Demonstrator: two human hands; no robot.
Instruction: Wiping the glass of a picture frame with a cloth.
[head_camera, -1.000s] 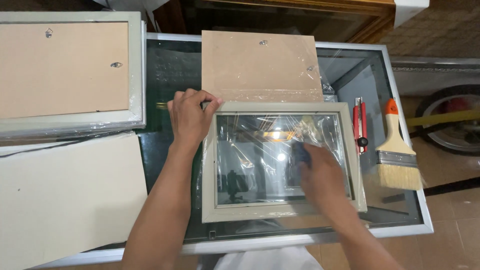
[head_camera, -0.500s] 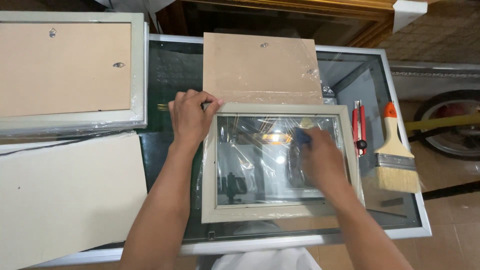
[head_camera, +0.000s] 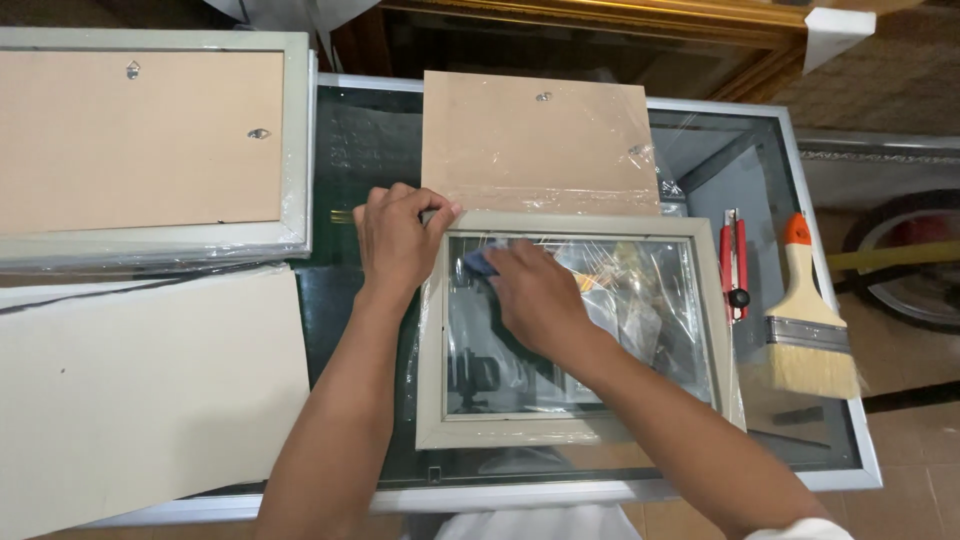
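grey frame (head_camera: 570, 432), blue cloth (head_camera: 478, 264), red cutter (head_camera: 735, 265), orange-tipped brush (head_camera: 805, 320)

I see a matt grey picture frame (head_camera: 575, 428) with glossy glass, crinkled clear plastic film (head_camera: 640, 300), matt brown fibreboard backing (head_camera: 535, 130), glass-topped metal-edged desk (head_camera: 800, 440)
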